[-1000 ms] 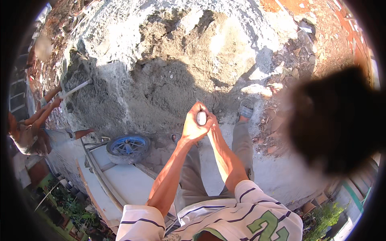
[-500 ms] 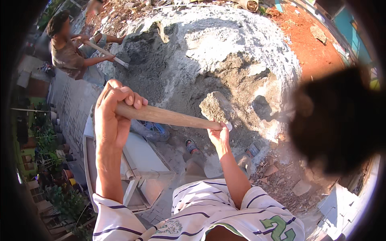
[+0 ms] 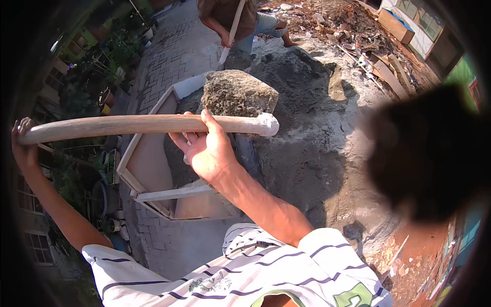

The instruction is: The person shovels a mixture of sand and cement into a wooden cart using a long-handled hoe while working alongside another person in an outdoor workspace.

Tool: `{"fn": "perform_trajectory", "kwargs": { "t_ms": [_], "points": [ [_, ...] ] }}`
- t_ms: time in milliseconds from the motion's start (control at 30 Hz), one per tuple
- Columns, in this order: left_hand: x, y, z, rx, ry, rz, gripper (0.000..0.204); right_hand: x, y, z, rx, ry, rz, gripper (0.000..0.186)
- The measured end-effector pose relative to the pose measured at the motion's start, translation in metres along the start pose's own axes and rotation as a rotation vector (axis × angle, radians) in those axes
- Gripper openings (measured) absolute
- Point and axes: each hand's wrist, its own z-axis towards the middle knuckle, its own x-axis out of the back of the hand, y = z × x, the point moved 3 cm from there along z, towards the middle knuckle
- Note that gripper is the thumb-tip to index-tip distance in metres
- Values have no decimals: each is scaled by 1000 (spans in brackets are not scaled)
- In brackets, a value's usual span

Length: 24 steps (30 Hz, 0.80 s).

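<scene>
I hold a hoe by its pale wooden handle (image 3: 128, 125), which lies almost level across the view. My left hand (image 3: 24, 132) grips the butt end at the far left. Close to the hoe's head, my right hand (image 3: 207, 148) supports the handle from below, thumb over its near side and fingers curled under. A whitish crust covers the handle's head end. The blade carries a thick load of grey-brown sandy mix (image 3: 239, 94), which hides most of the metal. Beneath the hoe stands an angular wooden-sided box (image 3: 148, 161) with some grey material inside.
A large grey-white heap of sandy material (image 3: 307, 169) spreads right of the box. Beyond it, a co-worker (image 3: 225, 20) in a brown shirt holds a long-handled tool. Potted plants (image 3: 110, 77) line the left side beside paving (image 3: 171, 56). A dark blurred shape (image 3: 424, 153) blocks the right.
The view has turned left. The loaded hoe has lifted off the heap and swung over beside the box. My left hand has moved out to the far left, and my right arm now reaches across.
</scene>
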Motion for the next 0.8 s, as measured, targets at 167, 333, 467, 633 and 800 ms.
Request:
{"fn": "perform_trajectory", "kwargs": {
  "t_ms": [167, 333, 467, 633, 800],
  "points": [
    [163, 17, -139, -327, 415, 95, 24, 16, 84, 64, -195, 60, -176, 30],
    [91, -144, -173, -291, 477, -99, 24, 66, 4, 15, -160, 144, -296, 22],
    [3, -268, -144, -89, 404, -223, 18, 131, -88, -56, 78, 316, -252, 18],
    [-128, -458, -99, 268, 274, 76, 8, 302, -177, -120, 438, 649, 142, 22],
    [-199, -687, -140, 704, -29, 362, 6, 504, -190, -166, 725, 768, 639, 12]
  ]
}}
